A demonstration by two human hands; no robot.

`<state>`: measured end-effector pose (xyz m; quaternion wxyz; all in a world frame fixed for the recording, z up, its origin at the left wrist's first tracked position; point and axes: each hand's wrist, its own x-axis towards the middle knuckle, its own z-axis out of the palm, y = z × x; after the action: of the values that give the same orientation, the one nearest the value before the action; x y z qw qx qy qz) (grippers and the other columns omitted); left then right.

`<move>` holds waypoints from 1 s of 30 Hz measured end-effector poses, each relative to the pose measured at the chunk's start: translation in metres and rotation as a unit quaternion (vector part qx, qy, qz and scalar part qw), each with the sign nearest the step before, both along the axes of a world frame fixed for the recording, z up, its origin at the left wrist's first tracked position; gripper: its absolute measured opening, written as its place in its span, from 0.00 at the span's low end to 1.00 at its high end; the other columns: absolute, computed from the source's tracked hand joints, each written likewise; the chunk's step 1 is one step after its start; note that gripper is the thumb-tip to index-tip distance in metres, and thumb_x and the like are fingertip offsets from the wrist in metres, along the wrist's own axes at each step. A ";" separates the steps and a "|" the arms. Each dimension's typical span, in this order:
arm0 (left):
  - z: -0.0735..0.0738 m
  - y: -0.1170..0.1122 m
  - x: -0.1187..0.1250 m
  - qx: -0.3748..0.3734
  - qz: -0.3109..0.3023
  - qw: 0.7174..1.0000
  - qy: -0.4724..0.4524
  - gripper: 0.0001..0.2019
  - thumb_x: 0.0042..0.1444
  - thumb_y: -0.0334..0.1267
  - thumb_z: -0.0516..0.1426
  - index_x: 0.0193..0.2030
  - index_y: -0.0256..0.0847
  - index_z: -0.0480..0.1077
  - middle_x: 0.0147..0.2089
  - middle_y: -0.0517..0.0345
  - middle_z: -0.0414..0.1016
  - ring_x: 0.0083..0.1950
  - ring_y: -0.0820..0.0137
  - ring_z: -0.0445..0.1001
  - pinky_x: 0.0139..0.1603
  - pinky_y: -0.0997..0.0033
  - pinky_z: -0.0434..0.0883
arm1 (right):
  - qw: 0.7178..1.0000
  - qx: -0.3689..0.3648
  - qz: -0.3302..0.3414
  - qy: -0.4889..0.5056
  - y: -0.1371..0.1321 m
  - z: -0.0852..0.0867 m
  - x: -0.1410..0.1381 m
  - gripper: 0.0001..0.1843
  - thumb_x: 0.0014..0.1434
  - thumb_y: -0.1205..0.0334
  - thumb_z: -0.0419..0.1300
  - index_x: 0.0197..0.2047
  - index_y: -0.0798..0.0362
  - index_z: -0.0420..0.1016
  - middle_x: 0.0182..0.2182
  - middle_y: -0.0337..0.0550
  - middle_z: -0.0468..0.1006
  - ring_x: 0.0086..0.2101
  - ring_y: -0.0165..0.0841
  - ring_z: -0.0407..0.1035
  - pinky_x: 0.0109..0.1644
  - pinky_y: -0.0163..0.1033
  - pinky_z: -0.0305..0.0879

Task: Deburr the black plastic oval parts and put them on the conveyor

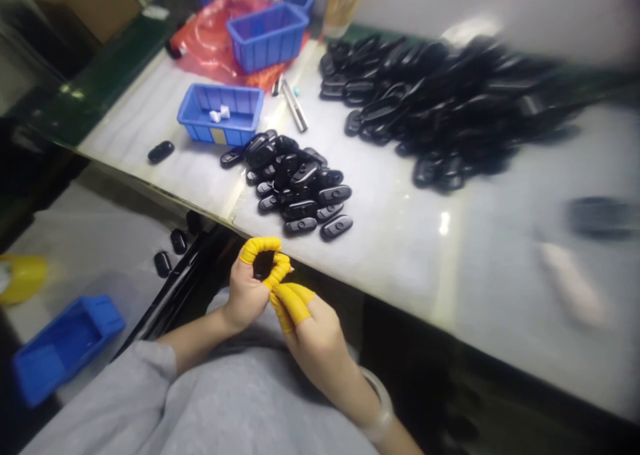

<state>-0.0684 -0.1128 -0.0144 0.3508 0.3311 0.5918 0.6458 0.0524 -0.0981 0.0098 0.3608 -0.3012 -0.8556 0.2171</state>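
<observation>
My left hand (pixel 250 288), with yellow finger covers, is raised just off the near table edge, its fingers curled into a ring. A dark patch shows inside the ring; I cannot tell whether it is a black part or background. My right hand (pixel 315 328), also in yellow finger covers, has its fingertips pinched together against the left thumb's base. What lies in the pinch is hidden. Beyond the hands, a small pile of black oval plastic parts (pixel 300 191) lies on the white tabletop (pixel 390 241).
Behind the pile are a blue bin (pixel 220 115) with white bits and a cutter-like tool (pixel 294 106). Another blue bin (pixel 267 38) stands by red plastic (pixel 210 45). A large black heap (pixel 425 95) fills the back right. A blue tray (pixel 67 348) is lower left.
</observation>
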 end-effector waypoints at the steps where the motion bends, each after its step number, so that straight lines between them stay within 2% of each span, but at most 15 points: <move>1: -0.002 -0.001 -0.001 -0.005 0.005 1.000 0.016 0.15 0.48 0.29 0.67 0.44 0.43 0.74 0.39 0.61 0.76 0.37 0.72 0.77 0.45 0.70 0.78 | 1.000 -0.007 -0.004 -0.010 -0.001 0.000 0.000 0.09 0.65 0.72 0.53 0.39 0.58 0.75 0.30 0.50 0.78 0.32 0.38 0.75 0.36 0.41 0.75; 6: -0.013 -0.003 -0.004 -0.021 0.028 0.995 0.089 0.15 0.51 0.31 0.66 0.46 0.44 0.75 0.42 0.59 0.76 0.40 0.70 0.77 0.49 0.66 0.77 | 0.996 -0.091 -0.003 -0.022 0.000 -0.002 -0.001 0.12 0.68 0.67 0.48 0.44 0.55 0.74 0.33 0.46 0.79 0.32 0.35 0.75 0.39 0.38 0.75; 12: -0.016 -0.001 -0.009 0.001 0.031 0.974 0.224 0.14 0.51 0.31 0.65 0.46 0.42 0.75 0.39 0.58 0.78 0.39 0.69 0.78 0.50 0.63 0.77 | 0.995 -0.077 -0.002 -0.061 0.003 -0.008 -0.005 0.13 0.66 0.69 0.47 0.36 0.57 0.73 0.27 0.48 0.76 0.26 0.35 0.72 0.31 0.38 0.71; 15: -0.012 -0.002 -0.011 0.020 0.020 0.963 0.269 0.13 0.53 0.31 0.64 0.46 0.42 0.74 0.41 0.56 0.78 0.42 0.69 0.78 0.49 0.65 0.77 | 0.986 -0.159 0.034 -0.023 0.008 -0.004 -0.002 0.08 0.62 0.70 0.52 0.34 0.57 0.71 0.26 0.45 0.75 0.25 0.31 0.70 0.29 0.34 0.67; 18: -0.008 -0.003 -0.013 0.028 -0.004 0.962 0.272 0.13 0.53 0.30 0.63 0.46 0.42 0.74 0.43 0.55 0.77 0.44 0.68 0.78 0.48 0.65 0.78 | 0.952 -0.286 0.105 0.011 0.016 0.003 0.004 0.05 0.59 0.70 0.56 0.31 0.54 0.70 0.24 0.39 0.73 0.23 0.27 0.67 0.28 0.31 0.63; 22: -0.004 -0.004 -0.013 0.019 -0.034 0.972 0.232 0.13 0.54 0.30 0.62 0.47 0.40 0.72 0.44 0.53 0.77 0.43 0.67 0.78 0.45 0.66 0.79 | 0.860 -0.461 0.201 0.084 0.019 0.007 0.008 0.12 0.62 0.63 0.56 0.26 0.53 0.65 0.20 0.36 0.71 0.20 0.25 0.65 0.25 0.29 0.61; 24: -0.003 -0.005 -0.014 0.013 -0.044 0.976 0.214 0.14 0.54 0.30 0.62 0.47 0.40 0.72 0.44 0.53 0.76 0.43 0.68 0.78 0.46 0.65 0.79 | 0.825 -0.506 0.223 0.112 0.017 0.006 0.008 0.13 0.63 0.61 0.56 0.26 0.53 0.64 0.18 0.35 0.71 0.18 0.24 0.64 0.25 0.29 0.60; 26: -0.001 -0.006 -0.014 0.004 -0.056 0.977 0.204 0.14 0.54 0.30 0.63 0.47 0.40 0.72 0.43 0.53 0.76 0.42 0.68 0.78 0.46 0.65 0.79 | 0.802 -0.531 0.242 0.127 0.014 0.004 0.006 0.13 0.63 0.59 0.56 0.27 0.53 0.65 0.17 0.35 0.71 0.18 0.24 0.64 0.24 0.29 0.61; 28: 0.001 -0.007 -0.015 -0.002 -0.065 0.976 0.207 0.14 0.54 0.30 0.62 0.47 0.40 0.71 0.43 0.54 0.76 0.41 0.69 0.78 0.43 0.68 0.79 | 0.805 -0.525 0.244 0.129 0.011 0.001 0.006 0.12 0.63 0.60 0.55 0.27 0.53 0.66 0.18 0.35 0.71 0.18 0.25 0.65 0.25 0.30 0.61; 30: 0.002 -0.007 -0.016 0.000 -0.071 0.971 0.230 0.13 0.55 0.29 0.62 0.47 0.40 0.71 0.43 0.54 0.76 0.40 0.70 0.78 0.42 0.69 0.79 | 0.843 -0.478 0.221 0.110 0.010 0.000 0.007 0.12 0.63 0.61 0.55 0.27 0.53 0.66 0.19 0.36 0.72 0.20 0.25 0.65 0.27 0.31 0.62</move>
<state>-0.0847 -0.1196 -0.0125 0.2501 0.5115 0.6315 0.5263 0.0593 -0.0884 0.0095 0.2063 -0.2130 -0.6439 0.7053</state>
